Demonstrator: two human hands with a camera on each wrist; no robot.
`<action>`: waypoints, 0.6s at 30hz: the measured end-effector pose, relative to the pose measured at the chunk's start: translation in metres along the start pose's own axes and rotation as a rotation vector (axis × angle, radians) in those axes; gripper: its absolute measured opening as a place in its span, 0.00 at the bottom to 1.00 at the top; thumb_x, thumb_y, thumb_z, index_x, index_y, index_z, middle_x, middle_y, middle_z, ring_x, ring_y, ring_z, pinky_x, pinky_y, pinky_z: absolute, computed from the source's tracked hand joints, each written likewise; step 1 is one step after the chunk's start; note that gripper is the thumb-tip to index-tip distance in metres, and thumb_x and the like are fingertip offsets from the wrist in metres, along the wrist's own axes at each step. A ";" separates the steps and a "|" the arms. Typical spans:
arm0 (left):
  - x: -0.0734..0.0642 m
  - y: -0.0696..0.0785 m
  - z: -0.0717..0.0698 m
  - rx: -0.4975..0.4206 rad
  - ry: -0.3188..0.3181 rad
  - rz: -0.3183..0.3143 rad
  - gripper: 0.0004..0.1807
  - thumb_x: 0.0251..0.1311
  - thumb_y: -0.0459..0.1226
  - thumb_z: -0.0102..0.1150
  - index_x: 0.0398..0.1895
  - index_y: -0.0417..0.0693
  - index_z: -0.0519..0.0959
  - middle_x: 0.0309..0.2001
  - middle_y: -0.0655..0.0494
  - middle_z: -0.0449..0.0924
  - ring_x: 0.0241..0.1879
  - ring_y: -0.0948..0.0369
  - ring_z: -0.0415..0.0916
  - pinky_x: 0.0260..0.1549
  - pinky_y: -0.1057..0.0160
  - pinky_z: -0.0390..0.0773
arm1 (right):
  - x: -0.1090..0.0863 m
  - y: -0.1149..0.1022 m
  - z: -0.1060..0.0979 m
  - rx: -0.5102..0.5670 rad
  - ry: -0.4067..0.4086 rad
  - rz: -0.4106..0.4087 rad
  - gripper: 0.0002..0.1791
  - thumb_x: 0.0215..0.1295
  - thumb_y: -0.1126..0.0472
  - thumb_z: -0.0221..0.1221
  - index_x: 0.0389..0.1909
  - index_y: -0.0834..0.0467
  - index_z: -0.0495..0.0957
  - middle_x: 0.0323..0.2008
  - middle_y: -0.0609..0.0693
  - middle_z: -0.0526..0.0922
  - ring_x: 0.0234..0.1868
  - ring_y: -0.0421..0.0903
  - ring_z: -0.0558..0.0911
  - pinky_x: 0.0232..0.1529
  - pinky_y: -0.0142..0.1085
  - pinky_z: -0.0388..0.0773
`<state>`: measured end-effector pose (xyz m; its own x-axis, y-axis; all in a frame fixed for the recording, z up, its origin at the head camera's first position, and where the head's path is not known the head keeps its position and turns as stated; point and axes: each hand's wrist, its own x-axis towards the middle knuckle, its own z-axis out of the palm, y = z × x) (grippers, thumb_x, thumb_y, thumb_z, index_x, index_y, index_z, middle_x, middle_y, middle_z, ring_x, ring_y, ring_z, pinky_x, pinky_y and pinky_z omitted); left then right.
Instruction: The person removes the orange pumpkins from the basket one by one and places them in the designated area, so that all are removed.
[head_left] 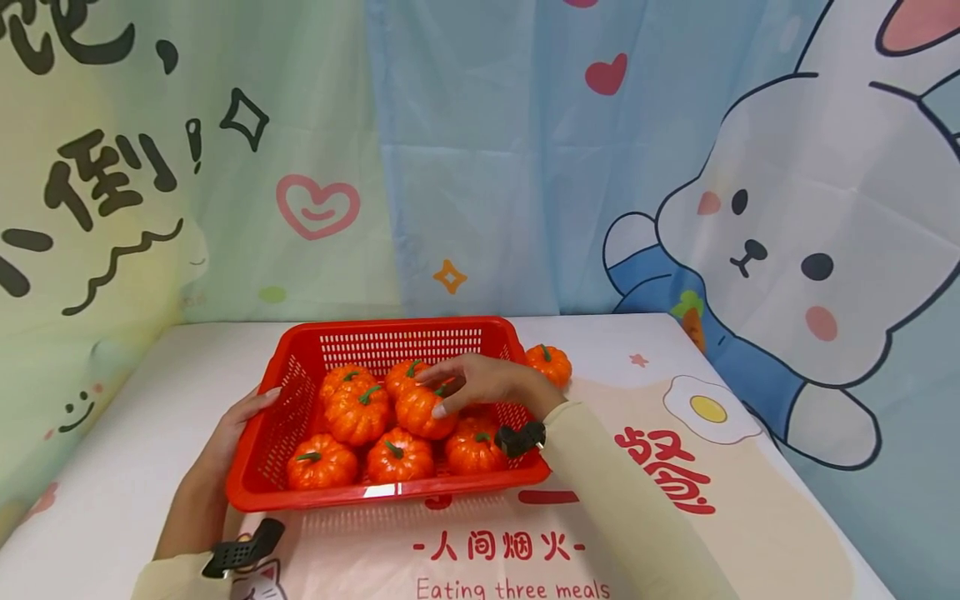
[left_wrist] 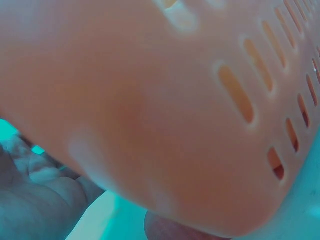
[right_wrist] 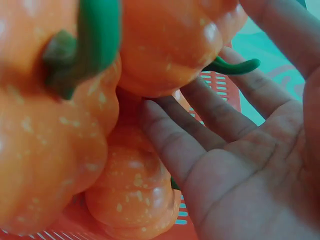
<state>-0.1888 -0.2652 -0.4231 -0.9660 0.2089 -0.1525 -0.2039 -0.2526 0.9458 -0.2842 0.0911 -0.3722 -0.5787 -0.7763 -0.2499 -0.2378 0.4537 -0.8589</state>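
A red plastic basket (head_left: 375, 493) with slotted walls holds several small orange pumpkins with green stems. My left hand (head_left: 242, 421) grips the basket's left rim; in the left wrist view the basket's wall (left_wrist: 135, 135) fills most of the picture, with part of the hand (left_wrist: 40, 200) below it. Reaching in over the right side, my right hand (head_left: 480, 382) has its thumb and fingers around a pumpkin (head_left: 422, 417) near the middle. In the right wrist view, the fingers (right_wrist: 220, 110) pass under that pumpkin (right_wrist: 165, 50), beside another pumpkin (right_wrist: 132, 190) lower down.
One more pumpkin (head_left: 550, 365) sits on the table outside the basket, behind the right forearm. The printed tablecloth (head_left: 510, 575) spreads in front and to the right. A cartoon curtain (head_left: 465, 167) hangs along the table's back edge.
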 end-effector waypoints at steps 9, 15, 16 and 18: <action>-0.001 -0.002 -0.001 0.043 0.015 -0.011 0.29 0.73 0.51 0.41 0.72 0.56 0.50 0.55 0.59 0.76 0.51 0.56 0.79 0.48 0.52 0.78 | 0.000 0.002 0.003 -0.071 0.055 0.037 0.29 0.61 0.54 0.67 0.63 0.53 0.75 0.57 0.45 0.77 0.55 0.46 0.76 0.53 0.35 0.75; -0.001 -0.002 -0.003 0.030 0.008 0.006 0.27 0.74 0.51 0.40 0.71 0.57 0.51 0.55 0.59 0.76 0.51 0.56 0.78 0.48 0.52 0.78 | 0.000 -0.001 0.002 -0.076 0.084 0.030 0.29 0.61 0.54 0.67 0.63 0.53 0.75 0.56 0.45 0.78 0.54 0.47 0.76 0.52 0.36 0.75; -0.001 -0.002 -0.004 0.021 0.004 0.008 0.27 0.74 0.50 0.41 0.71 0.57 0.52 0.56 0.59 0.76 0.51 0.56 0.78 0.48 0.51 0.78 | 0.000 -0.002 0.002 -0.079 0.095 0.030 0.29 0.60 0.53 0.67 0.63 0.53 0.75 0.56 0.45 0.78 0.54 0.47 0.76 0.52 0.36 0.75; -0.002 -0.001 -0.004 0.005 -0.002 0.010 0.27 0.74 0.50 0.41 0.71 0.58 0.52 0.56 0.59 0.76 0.52 0.56 0.78 0.48 0.51 0.78 | 0.000 -0.003 0.001 -0.074 0.112 0.031 0.29 0.60 0.53 0.67 0.63 0.52 0.75 0.56 0.45 0.78 0.54 0.48 0.75 0.52 0.36 0.75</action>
<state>-0.1875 -0.2693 -0.4255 -0.9676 0.2085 -0.1427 -0.1938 -0.2497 0.9487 -0.2826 0.0895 -0.3698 -0.6692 -0.7094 -0.2211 -0.2725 0.5111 -0.8152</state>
